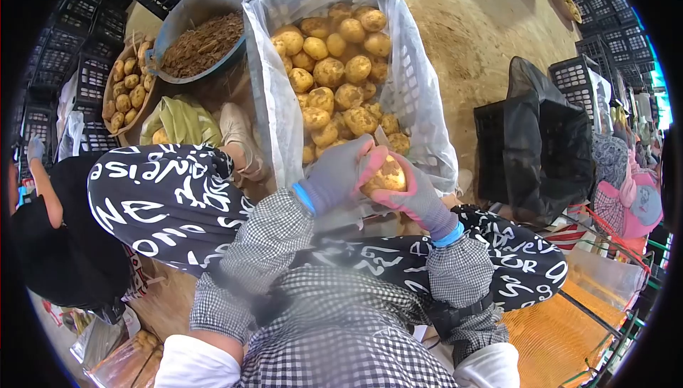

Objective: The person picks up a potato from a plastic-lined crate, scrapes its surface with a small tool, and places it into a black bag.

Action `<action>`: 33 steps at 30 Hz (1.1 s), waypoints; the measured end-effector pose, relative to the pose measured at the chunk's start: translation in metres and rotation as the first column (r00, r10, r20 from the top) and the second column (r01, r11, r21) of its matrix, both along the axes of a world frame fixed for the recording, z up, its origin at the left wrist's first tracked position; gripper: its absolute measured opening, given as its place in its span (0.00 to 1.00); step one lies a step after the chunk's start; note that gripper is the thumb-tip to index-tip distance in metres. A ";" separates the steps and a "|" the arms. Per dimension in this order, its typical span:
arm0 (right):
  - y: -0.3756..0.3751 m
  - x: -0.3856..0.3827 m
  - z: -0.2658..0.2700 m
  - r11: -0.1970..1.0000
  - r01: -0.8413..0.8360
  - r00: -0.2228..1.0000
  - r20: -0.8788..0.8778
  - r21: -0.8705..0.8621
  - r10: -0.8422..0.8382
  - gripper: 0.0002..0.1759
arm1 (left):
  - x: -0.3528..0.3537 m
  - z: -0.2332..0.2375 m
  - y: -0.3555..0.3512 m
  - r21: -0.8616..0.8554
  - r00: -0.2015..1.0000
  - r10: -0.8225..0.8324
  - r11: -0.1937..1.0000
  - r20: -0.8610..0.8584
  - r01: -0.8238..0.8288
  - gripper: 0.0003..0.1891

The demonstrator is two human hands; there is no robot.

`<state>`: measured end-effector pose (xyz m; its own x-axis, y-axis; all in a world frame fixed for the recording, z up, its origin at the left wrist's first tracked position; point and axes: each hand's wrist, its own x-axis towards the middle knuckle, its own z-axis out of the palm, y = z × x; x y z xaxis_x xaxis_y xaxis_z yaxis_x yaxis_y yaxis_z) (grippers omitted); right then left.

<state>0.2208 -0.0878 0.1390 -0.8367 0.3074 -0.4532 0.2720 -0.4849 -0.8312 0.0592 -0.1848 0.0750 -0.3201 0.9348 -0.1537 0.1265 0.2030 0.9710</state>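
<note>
Head view: one potato (390,177), yellow-skinned with brown patches, located between two gloved hands above the near end of a lined crate. Right hand (421,199), grey and pink glove, blue cuff: fingers and thumb closed around the potato. Left hand (336,174), matching glove and cuff: fingertips against the potato's left side; whether gripping or merely touching, cannot tell. Crate (429,103), white, perforated walls, draped in translucent plastic: holds loose potatoes (334,71), several soil-marked. Beside it, left: blue tub (162,36), containing brown, crumbly matter (204,45). Nearer the knee: yellow-green sack (186,122), crumpled. Right, well apart from the white crate: black plastic bag (544,150), standing upright.
</note>
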 end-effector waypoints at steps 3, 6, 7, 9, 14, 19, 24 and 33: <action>-0.001 0.009 -0.012 0.997 -0.010 1.000 0.028 0.076 0.008 0.50 | 0.001 -0.005 0.003 0.035 0.992 0.109 0.993 0.069 -0.111 0.20; 0.000 0.004 -0.014 0.995 0.060 0.998 0.013 0.083 -0.062 0.51 | -0.007 -0.007 0.009 0.007 0.960 0.148 0.988 0.237 -0.154 0.20; 0.001 0.001 -0.013 0.988 0.105 0.994 0.022 0.111 -0.108 0.51 | -0.008 -0.009 0.011 0.013 0.941 0.155 0.986 0.302 -0.167 0.20; 0.002 0.000 -0.019 0.966 0.239 0.971 -0.042 0.100 -0.236 0.44 | -0.016 -0.006 0.010 0.274 0.996 0.062 0.958 0.070 -0.079 0.21; 0.006 0.002 -0.044 0.929 0.337 0.939 -0.131 0.153 -0.319 0.39 | -0.007 0.010 0.010 0.172 0.895 -0.145 0.982 0.422 0.078 0.31; 0.004 -0.011 -0.036 0.812 0.346 0.937 -0.125 0.470 -0.327 0.35 | 0.001 0.018 0.007 0.085 0.856 -0.042 0.996 0.515 -0.002 0.40; 0.014 -0.013 -0.037 0.618 0.107 0.978 0.031 0.779 -0.209 0.29 | -0.007 0.010 0.002 0.089 0.933 -0.064 0.995 0.354 0.035 0.39; 0.010 -0.021 -0.024 0.763 0.056 0.952 0.196 0.644 -0.235 0.27 | -0.009 -0.003 -0.007 0.021 0.940 -0.102 0.995 0.325 0.101 0.42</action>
